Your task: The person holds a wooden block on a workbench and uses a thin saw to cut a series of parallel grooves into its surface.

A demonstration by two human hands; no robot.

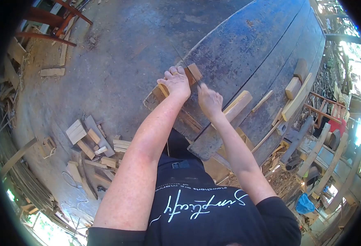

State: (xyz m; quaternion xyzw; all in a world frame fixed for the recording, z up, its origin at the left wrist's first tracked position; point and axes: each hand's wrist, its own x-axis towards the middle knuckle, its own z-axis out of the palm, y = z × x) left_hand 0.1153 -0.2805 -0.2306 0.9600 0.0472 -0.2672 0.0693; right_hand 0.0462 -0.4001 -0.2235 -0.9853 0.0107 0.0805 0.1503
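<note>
A thin, dark, straight-bladed tool [193, 74] crosses a brown wooden block [195, 70], its long axis running from five o'clock to a tip at eleven. The person's right hand [210, 100] has its grip closed round the five-o'clock end; the left hand [175, 83] clasps the block, toward the eight-o'clock end of the weathered wooden surface [246, 45]. A pale squared timber [238, 104] lies at three o'clock from the right hand.

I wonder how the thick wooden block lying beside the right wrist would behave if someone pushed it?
The wooden block looks thick and solid, so it is probably stiff and fairly weighty. Its flat sides suggest it would slide along the work surface rather than roll.
</note>
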